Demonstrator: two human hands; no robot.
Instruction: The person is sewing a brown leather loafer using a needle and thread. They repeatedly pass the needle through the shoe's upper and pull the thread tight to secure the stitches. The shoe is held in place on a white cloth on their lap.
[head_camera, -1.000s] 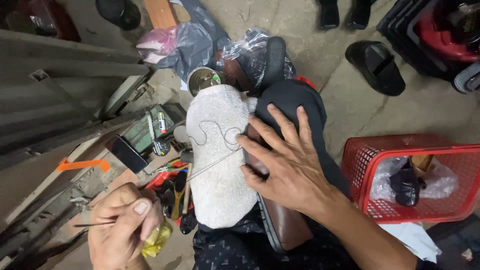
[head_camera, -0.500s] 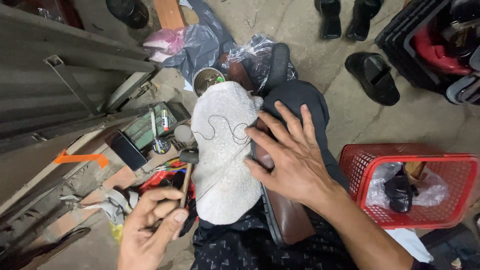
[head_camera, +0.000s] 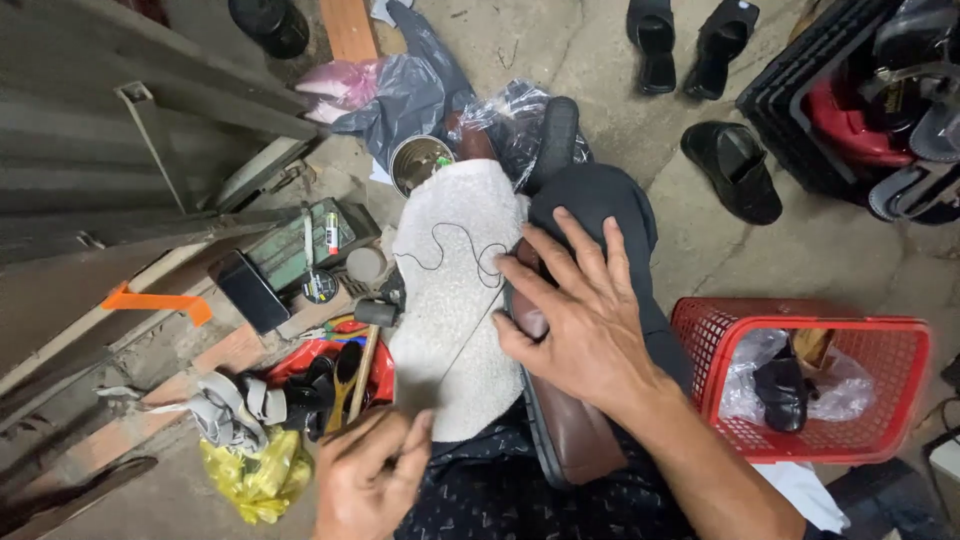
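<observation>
A brown leather shoe (head_camera: 565, 430) lies sole-side toward me on my lap, beside a white fuzzy cloth (head_camera: 450, 300). My right hand (head_camera: 585, 320) presses flat on the shoe with its fingers spread. A dark thread (head_camera: 450, 250) loops loosely over the cloth, then runs straight down toward my left hand (head_camera: 370, 480). That hand is low in the view, pinched shut on the thread's end; I cannot see a needle.
A red plastic basket (head_camera: 800, 320) holding a bagged black shoe stands at the right. A hammer (head_camera: 365, 335), a dark phone (head_camera: 252, 290), a tin can (head_camera: 415, 160) and a yellow bag (head_camera: 255, 475) crowd the left. Black sandals (head_camera: 735, 170) and a black crate (head_camera: 800, 90) lie farther off.
My left hand has moved from the lower left in toward my lap, still pinching the thread. The right hand has stayed on the shoe.
</observation>
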